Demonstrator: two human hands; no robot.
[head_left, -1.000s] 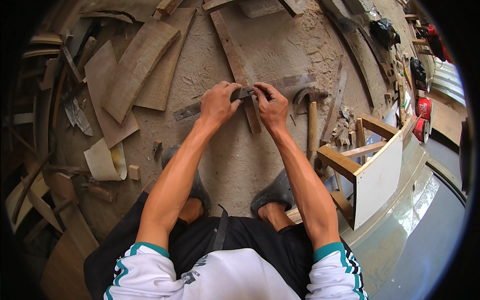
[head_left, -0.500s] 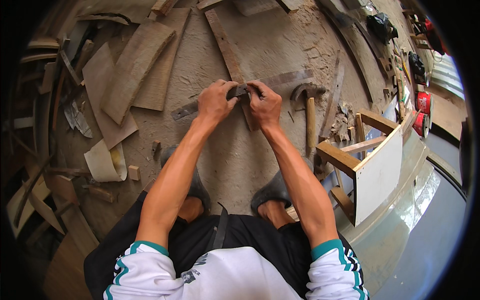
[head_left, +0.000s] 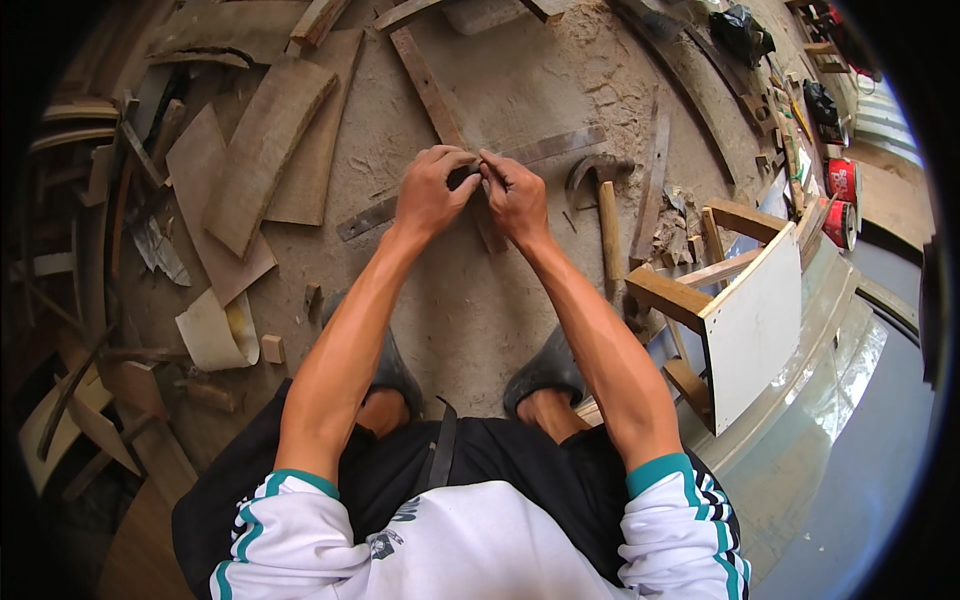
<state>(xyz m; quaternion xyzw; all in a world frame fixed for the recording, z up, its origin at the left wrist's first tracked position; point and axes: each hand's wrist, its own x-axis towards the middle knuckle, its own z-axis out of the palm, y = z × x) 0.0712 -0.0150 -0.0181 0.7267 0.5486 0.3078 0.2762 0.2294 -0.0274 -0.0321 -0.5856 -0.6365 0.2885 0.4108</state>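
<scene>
The wooden strip (head_left: 560, 145) looks light and stiff; grip its long edges. It crosses a second strip (head_left: 425, 85) on the floor (head_left: 455, 330), its ends projecting past the left hand (head_left: 432, 195) and right hand (head_left: 517, 200). Both hands are curled, fingertips nearly meeting; I cannot tell what they pinch.

We look down from the person's head through the left of two wide fisheye cameras, facing the floor (head_left: 450, 320), upright and unmirrored. The shirt (head_left: 490, 545) fills the lower edge, closest to us; the forearms (head_left: 345, 325) reach away from it, and the left hand (head_left: 430, 195) and right hand (head_left: 517, 200) sit farther off, above the middle.
</scene>
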